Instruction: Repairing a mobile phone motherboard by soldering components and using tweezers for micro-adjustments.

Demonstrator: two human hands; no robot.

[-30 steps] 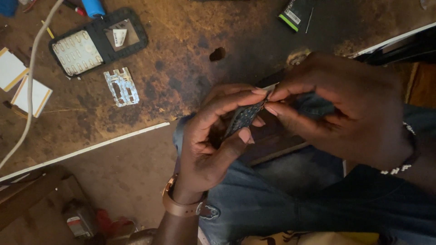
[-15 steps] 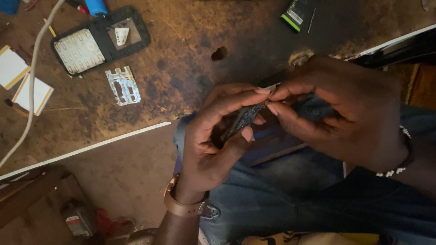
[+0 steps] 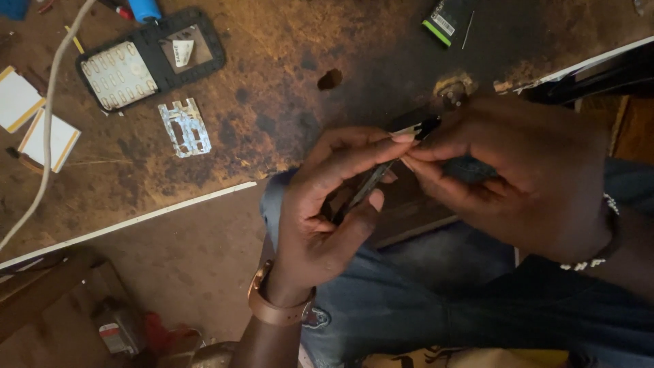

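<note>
Hands meet just off the near edge of the workbench (image 3: pixel 204 197), over the person's lap. Left hand (image 3: pixel 327 211) has thumb and fingers curled around a thin dark circuit board (image 3: pixel 371 184), held nearly edge-on and tilted, its upper end rising toward the other hand. Right hand (image 3: pixel 518 177) pinches that upper end between thumb and forefinger, where a small pale strip shows at the tip. Both grips are closed on the board; neither is slack. A brown strap (image 3: pixel 272 310) circles the left wrist, a beaded band (image 3: pixel 599 252) the right.

On the stained brown bench top, toward its far left corner, lies a black phone housing (image 3: pixel 150 58) with a pale keypad sheet, and just nearer than that a small silvery metal frame (image 3: pixel 185 127). Two white cards with yellow edges (image 3: pixel 34 123) sit at the left edge, crossed by a white cable (image 3: pixel 48 136). A green-edged battery (image 3: pixel 446 20) rests by the far edge.
</note>
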